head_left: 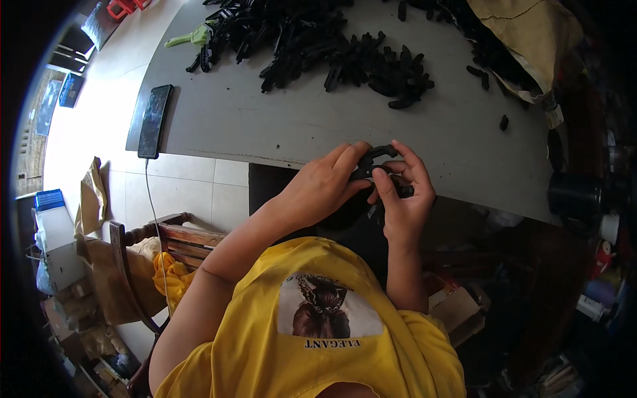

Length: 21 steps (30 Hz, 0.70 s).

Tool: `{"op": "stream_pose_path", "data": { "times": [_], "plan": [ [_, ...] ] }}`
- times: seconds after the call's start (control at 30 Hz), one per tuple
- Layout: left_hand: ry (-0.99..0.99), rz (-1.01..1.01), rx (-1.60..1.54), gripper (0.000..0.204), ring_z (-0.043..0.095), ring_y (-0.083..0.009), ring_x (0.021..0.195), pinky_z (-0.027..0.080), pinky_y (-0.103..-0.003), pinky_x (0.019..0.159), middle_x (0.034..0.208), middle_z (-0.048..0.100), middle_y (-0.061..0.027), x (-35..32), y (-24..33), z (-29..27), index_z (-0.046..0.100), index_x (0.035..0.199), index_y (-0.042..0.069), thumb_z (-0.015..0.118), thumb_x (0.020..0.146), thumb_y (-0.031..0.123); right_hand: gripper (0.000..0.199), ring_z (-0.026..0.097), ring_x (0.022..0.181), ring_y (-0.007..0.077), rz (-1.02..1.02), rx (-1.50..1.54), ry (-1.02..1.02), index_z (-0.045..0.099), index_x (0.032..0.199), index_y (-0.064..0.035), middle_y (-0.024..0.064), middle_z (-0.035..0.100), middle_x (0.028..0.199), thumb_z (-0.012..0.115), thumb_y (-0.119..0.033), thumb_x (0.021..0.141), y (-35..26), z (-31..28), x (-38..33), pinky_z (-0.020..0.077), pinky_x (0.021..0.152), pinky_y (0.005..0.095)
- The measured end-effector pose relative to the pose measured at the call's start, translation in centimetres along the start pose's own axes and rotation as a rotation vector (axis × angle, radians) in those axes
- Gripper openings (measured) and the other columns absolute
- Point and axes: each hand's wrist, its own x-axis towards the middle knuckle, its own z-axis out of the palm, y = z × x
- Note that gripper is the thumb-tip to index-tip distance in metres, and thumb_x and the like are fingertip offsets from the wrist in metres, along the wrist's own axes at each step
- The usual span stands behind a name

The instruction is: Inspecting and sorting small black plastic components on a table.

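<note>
Fingers of your left hand (320,184) and right hand (406,194) pinch a black part (379,152) between them, held up at the near edge of the table (225,126), on your side of the black pile (312,50); how much of it your fingers hide, you cannot tell from here. It looks like hard plastic, so you may expect it to be light and stiff, perhaps a little slippery on its smooth curve. It seems best to hold it by the thick body and not press strongly on the thin curved arm, which could bend or snap.
</note>
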Motion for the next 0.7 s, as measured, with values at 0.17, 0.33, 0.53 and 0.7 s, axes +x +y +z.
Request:
{"op": "stream_pose_path", "data": {
  "times": [0.17, 0.33, 0.53, 0.7],
  "plan": [
    [-0.017, -0.027, -0.026, 0.045, 0.058, -0.0389, 0.083, 0.048, -0.042, 0.067, 0.099, 0.056, -0.02, -0.3, 0.0, 0.2, 0.04, 0.12, 0.0, 0.061, 0.083, 0.013, 0.048, 0.052, 0.057, 0.0083, -0.023, -0.031, 0.013, 0.049, 0.121, 0.0051, 0.0062, 0.06, 0.084, 0.069, -0.008, 0.079, 0.2, 0.0, -0.6, 0.0434, 0.049, 0.0195],
    [-0.091, -0.079, -0.126, 0.044, 0.057, -0.0415, 0.088, 0.048, -0.042, 0.072, 0.103, 0.056, -0.0229, -0.6, -0.2, 0.0, 0.038, 0.121, -0.001, 0.059, 0.085, 0.013, 0.05, 0.054, 0.06, 0.0076, 0.187, 0.18, -0.166, 0.05, 0.12, 0.0024, 0.005, 0.059, 0.087, 0.073, -0.011, 0.077, 1.3, -1.5, 0.1, 0.0444, 0.049, 0.0195],
    [-0.173, -0.11, -0.078, 0.045, 0.056, -0.0407, 0.092, 0.047, -0.041, 0.076, 0.105, 0.055, -0.0231, -1.2, -0.3, 0.8, 0.037, 0.123, -0.001, 0.057, 0.086, 0.015, 0.054, 0.054, 0.063, 0.0089, 0.212, 0.256, -0.193, 0.049, 0.121, 0.0011, 0.0046, 0.059, 0.088, 0.074, -0.014, 0.076, 1.7, -1.6, -0.2, 0.0442, 0.048, 0.0195],
    [-0.167, -0.08, -0.088, 0.046, 0.055, -0.0393, 0.095, 0.047, -0.04, 0.077, 0.108, 0.051, -0.0213, -1.3, -0.1, 0.8, 0.036, 0.123, -0.001, 0.057, 0.085, 0.014, 0.053, 0.054, 0.061, 0.0078, 0.183, 0.268, -0.173, 0.05, 0.121, 0.0006, 0.0042, 0.059, 0.083, 0.074, -0.011, 0.076, 1.8, -1.7, -0.6, 0.0437, 0.05, 0.0191]
  ]
}}
